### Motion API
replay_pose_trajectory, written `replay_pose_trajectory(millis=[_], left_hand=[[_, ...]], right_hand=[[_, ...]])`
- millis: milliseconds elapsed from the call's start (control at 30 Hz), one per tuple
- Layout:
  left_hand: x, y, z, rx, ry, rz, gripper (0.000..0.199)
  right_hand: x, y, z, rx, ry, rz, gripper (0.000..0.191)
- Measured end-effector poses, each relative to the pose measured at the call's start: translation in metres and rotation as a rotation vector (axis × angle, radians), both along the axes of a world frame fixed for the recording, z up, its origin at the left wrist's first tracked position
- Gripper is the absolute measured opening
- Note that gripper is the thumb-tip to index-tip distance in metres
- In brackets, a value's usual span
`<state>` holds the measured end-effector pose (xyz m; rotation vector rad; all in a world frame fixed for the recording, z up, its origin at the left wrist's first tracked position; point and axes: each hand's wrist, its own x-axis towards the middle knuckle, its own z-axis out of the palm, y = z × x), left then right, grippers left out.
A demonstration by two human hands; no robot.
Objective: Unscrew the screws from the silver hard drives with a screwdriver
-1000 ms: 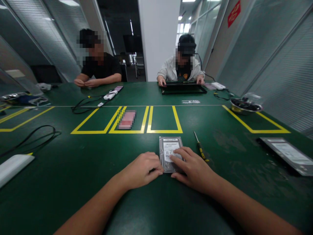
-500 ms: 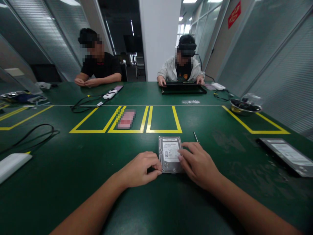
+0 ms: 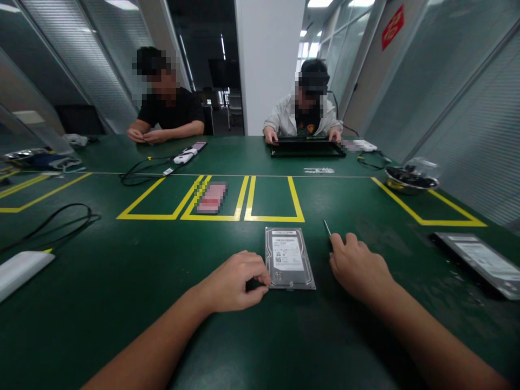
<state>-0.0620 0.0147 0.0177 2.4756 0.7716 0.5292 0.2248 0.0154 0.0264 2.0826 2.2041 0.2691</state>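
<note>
A silver hard drive [image 3: 289,259] with a white label lies flat on the green table in front of me. At its lower left corner, my left hand [image 3: 239,279] is closed, with curled fingertips and thumb against the edge. My right hand [image 3: 357,265] is to the right of the drive, apart from it, its fingers closed over a screwdriver [image 3: 327,227]. Only the thin metal shaft shows beyond the fingers, pointing away from me; the handle is hidden under the hand.
Another hard drive [image 3: 483,262] lies at the right, near small loose bits. Behind it stands a metal bowl [image 3: 412,181] of dark parts. A phone [image 3: 212,197] rests among yellow tape outlines [image 3: 274,219]. Across the table, one person holds a black frame [image 3: 309,149]; another sits left.
My right hand has left the hard drive's right edge and moved right, closing over the screwdriver. My left hand stays at the drive's lower left corner.
</note>
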Motion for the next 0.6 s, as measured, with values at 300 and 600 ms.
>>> replay_pose_trajectory(millis=[300, 600], left_hand=[[0.0, 0.0, -0.004, -0.012, -0.038, 0.019, 0.01], [0.001, 0.001, -0.007, -0.036, -0.066, 0.035, 0.006]], right_hand=[[0.001, 0.002, 0.005, -0.112, 0.033, -0.031, 0.03], [0.003, 0.007, 0.025, 0.14, 0.132, -0.108, 0.029]])
